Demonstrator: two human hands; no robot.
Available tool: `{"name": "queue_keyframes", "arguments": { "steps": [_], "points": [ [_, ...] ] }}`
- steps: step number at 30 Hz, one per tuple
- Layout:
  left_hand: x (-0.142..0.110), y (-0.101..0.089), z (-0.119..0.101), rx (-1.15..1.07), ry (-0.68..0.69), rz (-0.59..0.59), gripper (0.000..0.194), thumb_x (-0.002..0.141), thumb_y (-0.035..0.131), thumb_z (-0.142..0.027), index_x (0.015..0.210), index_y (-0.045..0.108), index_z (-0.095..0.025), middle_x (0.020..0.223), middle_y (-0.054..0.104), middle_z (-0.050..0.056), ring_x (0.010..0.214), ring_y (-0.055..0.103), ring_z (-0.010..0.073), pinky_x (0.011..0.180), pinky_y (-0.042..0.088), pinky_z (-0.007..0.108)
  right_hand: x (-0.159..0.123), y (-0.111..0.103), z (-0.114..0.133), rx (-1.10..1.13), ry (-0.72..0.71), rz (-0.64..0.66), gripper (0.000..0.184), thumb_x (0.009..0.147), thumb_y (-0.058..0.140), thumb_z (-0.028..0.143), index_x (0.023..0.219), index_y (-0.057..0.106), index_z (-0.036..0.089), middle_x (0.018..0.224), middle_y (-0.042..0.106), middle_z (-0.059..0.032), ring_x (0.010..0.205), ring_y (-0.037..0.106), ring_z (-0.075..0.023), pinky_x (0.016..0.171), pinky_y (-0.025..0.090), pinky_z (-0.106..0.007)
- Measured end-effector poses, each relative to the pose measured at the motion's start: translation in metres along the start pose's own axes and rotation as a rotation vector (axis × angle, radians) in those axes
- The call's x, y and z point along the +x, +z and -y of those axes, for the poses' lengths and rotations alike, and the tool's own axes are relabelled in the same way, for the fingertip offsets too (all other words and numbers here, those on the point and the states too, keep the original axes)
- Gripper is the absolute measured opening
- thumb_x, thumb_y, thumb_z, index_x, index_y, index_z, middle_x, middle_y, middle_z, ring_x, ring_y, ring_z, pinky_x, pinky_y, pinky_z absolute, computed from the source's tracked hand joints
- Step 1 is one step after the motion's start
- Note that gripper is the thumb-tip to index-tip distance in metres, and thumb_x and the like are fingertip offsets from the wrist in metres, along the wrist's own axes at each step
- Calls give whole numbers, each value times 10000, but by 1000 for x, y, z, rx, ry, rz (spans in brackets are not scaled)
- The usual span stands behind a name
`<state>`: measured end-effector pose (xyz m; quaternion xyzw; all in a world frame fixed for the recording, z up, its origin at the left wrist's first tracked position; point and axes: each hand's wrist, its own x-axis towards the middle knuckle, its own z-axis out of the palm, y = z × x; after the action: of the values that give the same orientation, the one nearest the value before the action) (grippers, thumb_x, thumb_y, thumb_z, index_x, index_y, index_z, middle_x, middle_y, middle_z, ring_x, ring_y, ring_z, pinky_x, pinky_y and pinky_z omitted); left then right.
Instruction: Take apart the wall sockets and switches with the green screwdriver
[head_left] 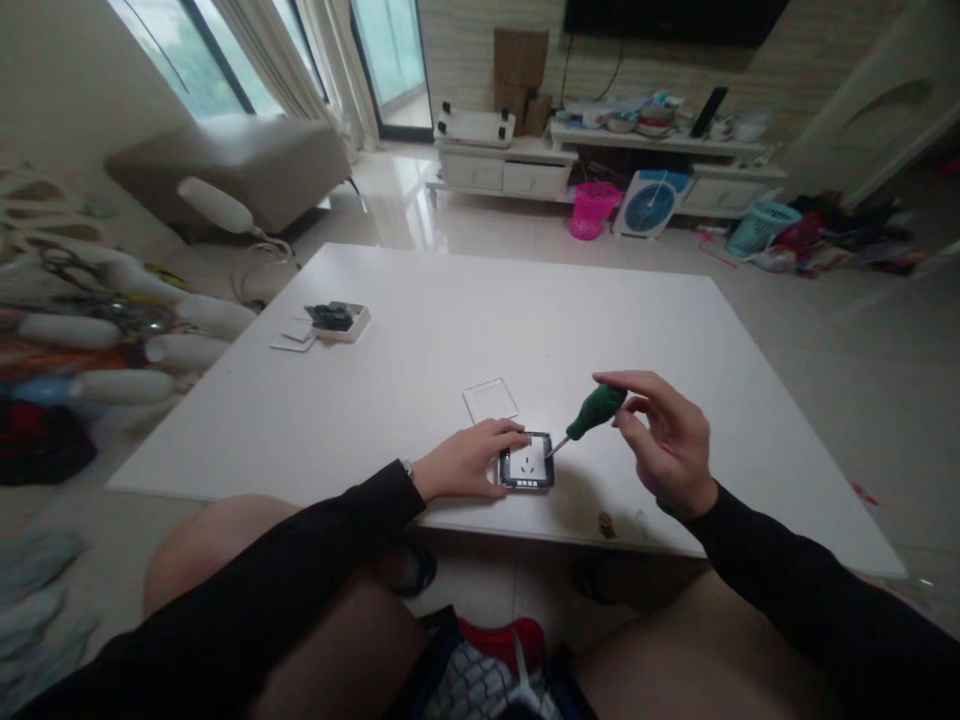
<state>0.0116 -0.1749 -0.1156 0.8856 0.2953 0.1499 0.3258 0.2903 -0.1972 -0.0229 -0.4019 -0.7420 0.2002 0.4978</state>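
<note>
A wall socket (528, 464) with a white face and dark frame lies on the white table (420, 310) near its front edge. My left hand (469, 460) grips it from the left, fingers over the top edge and thumb at the lower edge. In my right hand (667, 435) is a screwdriver (598, 411) with a green handle, held at a slant. Its tip meets the right side of the socket's frame; the exact contact is too small to tell. Just behind the socket lies a square white cover frame (490, 400).
Toward the table's far left stands a small white box (349, 322) with dark parts, beside flat white pieces (294, 335). A small brown spot (606, 524) marks the front edge. Beyond are a pink basket (592, 210), a blue fan (651, 204) and a grey ottoman (232, 170).
</note>
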Motion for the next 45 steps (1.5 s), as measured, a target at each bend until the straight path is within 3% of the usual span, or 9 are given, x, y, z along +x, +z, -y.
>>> {"name": "queue_keyframes", "arguments": {
  "steps": [6, 11, 16, 22, 27, 33, 38, 41, 45],
  "points": [
    [0, 3, 1, 20, 8, -2, 725, 762, 831, -270, 1435, 564, -225, 1519, 540, 150, 1427, 515, 336, 1174, 478, 500, 2, 3, 3, -33, -17, -70, 381, 883, 754, 173, 1231, 739, 327, 1113, 691, -45, 931, 678, -210, 584, 563, -314],
    [1, 4, 1, 32, 23, -7, 710, 774, 812, -278, 1435, 560, -215, 1509, 544, 146, 1402, 528, 329, 1168, 482, 487, 0, 2, 1, 30, 25, -15, 455, 927, 634, 117, 1329, 684, 324, 1217, 730, -54, 1041, 696, -234, 733, 590, -378],
    [2, 5, 1, 46, 38, -10, 684, 785, 810, -286, 1419, 570, -198, 1480, 559, 151, 1379, 536, 327, 1164, 480, 483, 2, 3, -1, -9, -21, -30, 390, 892, 758, 190, 1249, 735, 344, 1133, 690, -44, 928, 672, -213, 679, 580, -365],
    [2, 7, 3, 34, 64, -38, 680, 779, 798, -285, 1415, 566, -217, 1464, 562, 147, 1357, 549, 328, 1138, 493, 495, 1, 5, 0, 35, 12, 5, 456, 953, 656, 178, 1376, 658, 347, 1244, 721, -60, 1095, 704, -259, 867, 592, -444],
    [2, 6, 1, 39, 57, -30, 679, 779, 800, -277, 1413, 566, -210, 1461, 564, 152, 1345, 553, 331, 1138, 492, 501, 2, 7, -1, -58, 5, -22, 433, 889, 785, 234, 1298, 707, 350, 1147, 690, -44, 1020, 694, -239, 826, 613, -416],
    [2, 6, 0, 68, 50, -22, 656, 784, 793, -276, 1397, 575, -197, 1455, 566, 152, 1338, 555, 331, 1139, 493, 493, -1, 5, -6, 173, 84, 46, 526, 964, 632, 176, 1455, 556, 352, 1379, 679, -71, 1198, 715, -275, 1015, 601, -503],
    [2, 6, 0, 76, 47, -15, 680, 779, 795, -273, 1413, 560, -196, 1459, 567, 157, 1354, 547, 336, 1139, 492, 500, -1, 6, -8, 69, 115, 45, 494, 923, 743, 230, 1385, 605, 336, 1310, 674, -67, 1148, 723, -268, 960, 631, -476],
    [2, 6, 0, 78, 50, -17, 677, 784, 792, -272, 1414, 561, -185, 1460, 565, 162, 1367, 538, 332, 1158, 477, 492, 0, 12, -4, 195, 181, 18, 564, 911, 775, 234, 1393, 509, 354, 1302, 665, -47, 1115, 749, -238, 938, 654, -456],
    [2, 5, 0, 70, 47, -10, 686, 779, 801, -281, 1416, 563, -195, 1455, 566, 157, 1357, 538, 332, 1153, 479, 498, 0, 21, 3, 360, 251, -18, 475, 881, 804, 240, 1182, 447, 332, 1199, 603, 20, 1059, 777, -193, 914, 674, -403]
  ]
}}
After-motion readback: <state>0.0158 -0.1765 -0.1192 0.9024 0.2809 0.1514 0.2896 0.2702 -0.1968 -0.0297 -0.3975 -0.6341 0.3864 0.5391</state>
